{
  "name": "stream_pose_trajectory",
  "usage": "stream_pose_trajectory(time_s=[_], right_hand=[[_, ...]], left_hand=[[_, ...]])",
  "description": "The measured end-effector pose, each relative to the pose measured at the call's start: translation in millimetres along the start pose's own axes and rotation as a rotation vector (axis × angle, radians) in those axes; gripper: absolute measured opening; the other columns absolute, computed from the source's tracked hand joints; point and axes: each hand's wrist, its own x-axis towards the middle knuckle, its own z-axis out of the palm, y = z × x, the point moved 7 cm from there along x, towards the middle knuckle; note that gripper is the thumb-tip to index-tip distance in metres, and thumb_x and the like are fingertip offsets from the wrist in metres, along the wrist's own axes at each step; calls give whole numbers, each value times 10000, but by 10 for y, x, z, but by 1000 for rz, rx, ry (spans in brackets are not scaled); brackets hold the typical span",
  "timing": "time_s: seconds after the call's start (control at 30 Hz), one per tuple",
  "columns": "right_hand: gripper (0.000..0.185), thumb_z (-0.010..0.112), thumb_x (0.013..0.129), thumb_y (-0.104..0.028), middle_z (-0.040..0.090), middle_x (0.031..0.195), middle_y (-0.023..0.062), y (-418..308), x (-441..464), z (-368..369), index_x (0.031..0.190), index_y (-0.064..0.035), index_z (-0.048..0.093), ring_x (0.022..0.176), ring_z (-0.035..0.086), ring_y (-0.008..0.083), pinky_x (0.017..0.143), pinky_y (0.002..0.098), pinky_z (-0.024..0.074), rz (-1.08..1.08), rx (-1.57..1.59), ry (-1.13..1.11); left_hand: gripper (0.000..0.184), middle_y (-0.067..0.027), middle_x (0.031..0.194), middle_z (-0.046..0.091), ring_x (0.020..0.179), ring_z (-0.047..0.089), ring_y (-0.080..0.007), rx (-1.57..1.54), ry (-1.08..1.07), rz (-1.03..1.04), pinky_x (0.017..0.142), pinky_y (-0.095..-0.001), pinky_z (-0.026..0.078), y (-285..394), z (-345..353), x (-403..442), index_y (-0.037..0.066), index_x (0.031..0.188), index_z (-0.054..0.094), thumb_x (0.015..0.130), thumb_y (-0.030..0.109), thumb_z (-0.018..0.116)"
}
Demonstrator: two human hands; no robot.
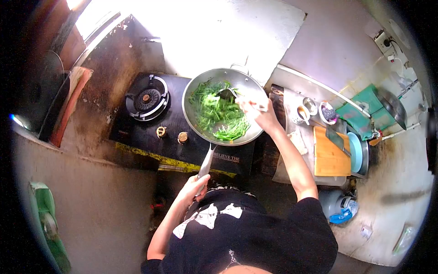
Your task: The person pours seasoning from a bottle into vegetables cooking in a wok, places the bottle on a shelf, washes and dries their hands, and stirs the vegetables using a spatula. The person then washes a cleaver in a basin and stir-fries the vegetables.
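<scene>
A wide grey wok sits over the right side of the black gas stove. My left hand is closed around the wok's long metal handle, close to my body. Chopped green vegetables lie across the wok's bottom, some of them blurred. Over the wok's right side, my right hand is closed on a metal spatula, whose head is among the greens. The exact shape of that head is partly hidden.
To the left is an unused-looking burner with two knobs near it. At right, a counter carries small bowls, a wooden cutting board with a cleaver, and a blue basin. A gas cylinder stands below.
</scene>
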Motion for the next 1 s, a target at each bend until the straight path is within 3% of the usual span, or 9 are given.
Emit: stream_pose_trajectory(time_s=[0.2,0.27,0.33,0.37,0.5,0.6,0.67,0.73,1.0], right_hand=[[127,594,816,-35,657,711,42,-475,-423,-2,883,2,695,548,530,52,484,217,404,-144,-165,-54],[102,633,792,-76,675,753,115,-249,-519,272,865,-27,685,581,629,193,537,274,489,-343,-242,-84],[128,635,797,-114,674,759,114,-40,-403,384,871,-18,677,582,630,217,540,292,495,-425,-365,-2],[152,634,792,-144,669,759,125,149,-325,365,855,-11,671,596,637,228,546,306,498,-212,-371,4],[129,634,777,-137,666,767,135,-154,-488,321,811,-17,666,610,643,237,559,322,505,-178,-312,-5],[82,625,757,-112,671,801,130,-315,-810,545,741,-36,651,648,647,259,606,348,529,-484,-334,-20],[115,610,788,-128,668,776,111,-97,-589,578,733,-37,653,639,641,238,577,322,517,-456,-395,28],[143,591,824,-153,658,744,99,232,-244,447,748,-47,648,596,625,202,542,300,498,-202,-293,63],[192,588,869,-211,588,604,112,279,430,-112,787,-39,614,531,583,188,507,323,432,-55,-268,427]], left_hand=[[344,1,477,422,329,350,-91,-16,26,-14,319,-243,249,-34,-13,3,104,714,429,907,356,563],[342,1,479,424,330,349,-91,-15,35,-13,319,-242,249,-13,-25,8,105,718,430,906,357,566],[342,-1,483,430,332,348,-88,-10,23,-6,321,-242,250,-14,-14,-8,105,723,433,902,362,571],[345,-1,485,434,336,347,-85,-17,26,13,323,-242,250,-6,-16,-7,104,727,438,898,369,576],[351,2,486,432,340,345,-81,-16,52,-9,322,-238,247,-47,-29,5,101,712,443,897,367,578],[355,2,486,432,340,345,-80,7,55,-22,322,-235,245,-17,-15,-12,99,707,444,897,368,578],[355,2,488,431,344,346,-78,11,65,-11,321,-233,244,-9,-17,-13,99,709,445,900,368,575],[356,4,490,431,345,347,-78,11,63,12,321,-233,244,35,4,-39,101,708,447,899,372,577],[348,8,494,431,351,346,-73,-9,50,5,322,-227,240,-30,-32,6,106,714,439,894,364,587]])
